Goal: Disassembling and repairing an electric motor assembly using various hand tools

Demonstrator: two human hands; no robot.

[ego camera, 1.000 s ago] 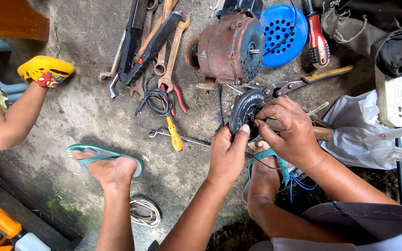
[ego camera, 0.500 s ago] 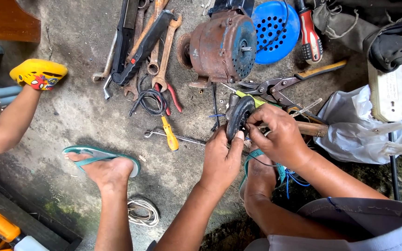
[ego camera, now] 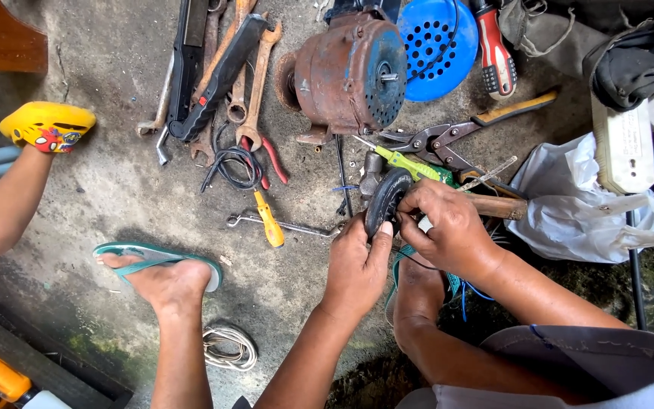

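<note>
Hands (ego camera: 357, 265) (ego camera: 448, 227) gripping black disc (ego camera: 384, 201), plastic bag (ego camera: 584, 204) nearby

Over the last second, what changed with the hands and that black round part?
Both hands turned the black round part from face-up to edge-on; the left hand holds it from below, the right hand pinches its rim. The rusty motor, wrenches and yellow-handled tool lie as before.

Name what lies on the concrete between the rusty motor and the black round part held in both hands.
In the head view, between the rusty motor and the black round part lie a green-handled screwdriver and a hammer head.
</note>
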